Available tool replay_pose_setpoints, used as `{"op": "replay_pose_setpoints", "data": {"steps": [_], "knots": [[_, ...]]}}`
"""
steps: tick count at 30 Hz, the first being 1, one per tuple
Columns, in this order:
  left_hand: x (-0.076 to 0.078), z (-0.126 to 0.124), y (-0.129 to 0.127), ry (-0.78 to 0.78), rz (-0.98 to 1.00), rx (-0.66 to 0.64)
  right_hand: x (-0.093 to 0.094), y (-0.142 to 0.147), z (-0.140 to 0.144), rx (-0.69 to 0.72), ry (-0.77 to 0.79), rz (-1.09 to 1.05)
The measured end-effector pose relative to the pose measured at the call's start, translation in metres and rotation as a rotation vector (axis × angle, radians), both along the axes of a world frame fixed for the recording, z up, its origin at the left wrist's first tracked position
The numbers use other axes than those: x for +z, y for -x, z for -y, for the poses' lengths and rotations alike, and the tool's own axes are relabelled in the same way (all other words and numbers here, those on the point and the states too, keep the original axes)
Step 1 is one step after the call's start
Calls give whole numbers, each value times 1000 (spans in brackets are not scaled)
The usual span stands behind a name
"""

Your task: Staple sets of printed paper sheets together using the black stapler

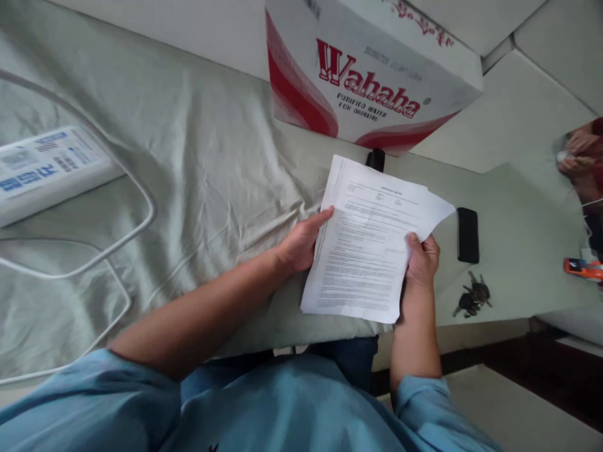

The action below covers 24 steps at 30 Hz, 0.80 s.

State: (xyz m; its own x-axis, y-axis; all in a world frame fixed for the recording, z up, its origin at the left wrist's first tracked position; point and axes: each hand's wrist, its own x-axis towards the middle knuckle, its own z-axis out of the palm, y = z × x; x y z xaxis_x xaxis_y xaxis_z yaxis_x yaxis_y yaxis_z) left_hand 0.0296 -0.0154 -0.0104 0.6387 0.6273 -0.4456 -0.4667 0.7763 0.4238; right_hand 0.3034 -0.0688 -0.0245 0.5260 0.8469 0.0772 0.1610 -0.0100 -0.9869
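A stack of printed paper sheets [362, 251] is held up over the front of the cloth-covered table, its top sheet covered in lines of small text. My left hand [304, 238] grips the stack's left edge, thumb on top and fingers hidden underneath. On the right edge, my right hand [421, 260] pinches the sheets with its thumb on the page. The upper right corner of the stack fans out past that hand. Part of a small black object [375, 159] shows behind the top edge of the paper.
A Wahaha water carton [372, 81] stands at the back. A black phone [467, 235] and a bunch of keys [472, 295] lie to the right. On the left are a white labelled box [56, 166] and a looping white cable [153, 210]. Another person's hand [577, 154] shows at far right.
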Motion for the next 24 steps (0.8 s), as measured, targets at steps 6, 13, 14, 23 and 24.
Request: {"op": "replay_pose_setpoints", "data": {"steps": [6, 13, 14, 23, 24], "knots": [[-2, 2, 0, 61, 3, 19, 0, -3, -5, -138, -43, 39], [5, 0, 0, 30, 35, 71, 11, -26, 0, -238, -44, 12], [5, 0, 0, 31, 36, 71, 14, -25, 1, -211, -66, 3], [-4, 4, -4, 93, 0, 64, 14, 3, 6, 22, 2, -59], [-4, 6, -5, 88, -7, 72, 13, 3, 6, 30, 8, -58]]}}
